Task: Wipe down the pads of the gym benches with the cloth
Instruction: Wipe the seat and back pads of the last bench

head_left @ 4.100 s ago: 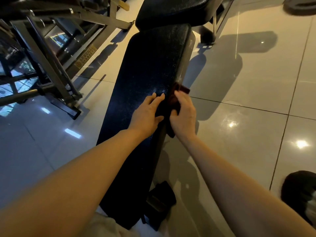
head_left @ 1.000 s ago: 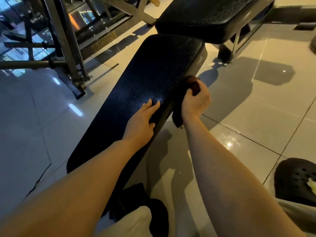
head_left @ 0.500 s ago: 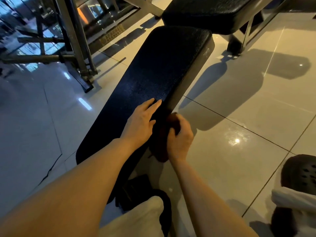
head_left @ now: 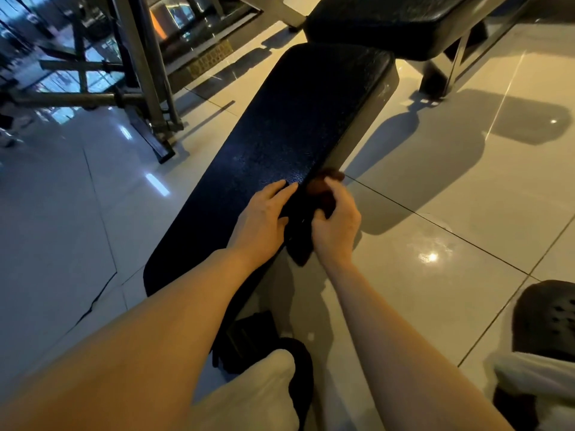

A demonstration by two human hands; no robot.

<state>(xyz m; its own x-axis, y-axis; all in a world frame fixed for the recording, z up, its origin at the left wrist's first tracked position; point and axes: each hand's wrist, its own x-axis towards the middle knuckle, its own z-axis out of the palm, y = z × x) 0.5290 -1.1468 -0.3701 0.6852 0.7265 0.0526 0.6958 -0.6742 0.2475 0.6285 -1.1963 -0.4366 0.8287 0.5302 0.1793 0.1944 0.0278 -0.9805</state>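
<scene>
Glossy tiled gym floor [head_left: 435, 197]; long black bench pad [head_left: 280, 144]. Your left hand [head_left: 264, 219] rests flat-fingered on the pad; your right hand [head_left: 337, 225] grips the dark cloth [head_left: 323, 197] against the pad's right edge. Second bench pad [head_left: 389, 23] beyond: apparently unwiped.

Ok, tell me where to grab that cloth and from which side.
Grip the bunched upper part of the cloth from the pad's right side, where the right hand already pinches it. It hangs down the pad's side face, so the loose lower tail would probably slip.
</scene>
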